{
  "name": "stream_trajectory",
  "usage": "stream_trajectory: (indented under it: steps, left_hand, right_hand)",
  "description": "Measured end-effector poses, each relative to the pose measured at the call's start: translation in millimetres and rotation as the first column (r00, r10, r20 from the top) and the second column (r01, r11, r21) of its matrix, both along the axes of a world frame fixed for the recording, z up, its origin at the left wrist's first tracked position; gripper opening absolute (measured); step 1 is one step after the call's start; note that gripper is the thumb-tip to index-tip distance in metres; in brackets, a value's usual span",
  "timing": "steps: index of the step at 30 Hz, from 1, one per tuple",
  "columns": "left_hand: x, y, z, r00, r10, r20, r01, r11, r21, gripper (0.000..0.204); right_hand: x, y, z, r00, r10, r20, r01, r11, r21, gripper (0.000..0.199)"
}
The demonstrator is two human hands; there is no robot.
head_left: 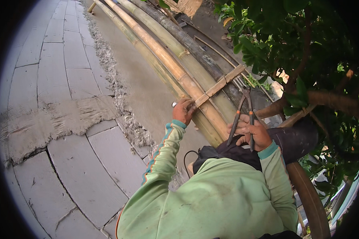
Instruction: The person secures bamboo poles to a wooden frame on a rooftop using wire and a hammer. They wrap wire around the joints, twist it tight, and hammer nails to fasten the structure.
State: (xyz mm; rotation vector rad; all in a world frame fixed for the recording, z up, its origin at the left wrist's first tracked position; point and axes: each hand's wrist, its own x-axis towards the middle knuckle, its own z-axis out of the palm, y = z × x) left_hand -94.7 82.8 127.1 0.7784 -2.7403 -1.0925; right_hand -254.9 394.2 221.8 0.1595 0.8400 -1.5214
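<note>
Pincers (246, 92) with dark jaws and orange-and-black handles rest in my right hand (257, 133). Their handles are spread, and the jaws point away from me toward the wooden strip's far end. My left hand (182, 111) is closed at the near-left end of that rough wooden strip (215, 88), which lies across several long bamboo poles (175, 71). A small shiny round thing (174, 104) shows beside the left knuckles. What the left fingers hold is hidden under them.
Grey block masonry (81, 167) with a rough mortar band (68, 115) fills the left. A smooth grey cement surface (125, 59) runs beside the poles. Leafy branches (275, 40) crowd the right, and a thick curved brown limb (307, 195) stands near my right elbow.
</note>
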Motion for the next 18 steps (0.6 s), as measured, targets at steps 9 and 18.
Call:
stream_trajectory:
  steps: [9,18]
  left_hand:
    - [41.2,22.1,10.1,0.995,0.013,0.095,0.013,0.961,-0.276,0.027]
    - [61.2,52.1,27.4,0.994,-0.090,0.059,0.107,0.870,-0.481,0.049]
  right_hand:
    - [-8.2,6.6,-19.6,0.990,-0.133,0.037,0.132,0.991,0.032,0.064]
    - [-10.2,10.8,-25.9,0.980,-0.195,0.027,0.192,0.978,0.082,0.065]
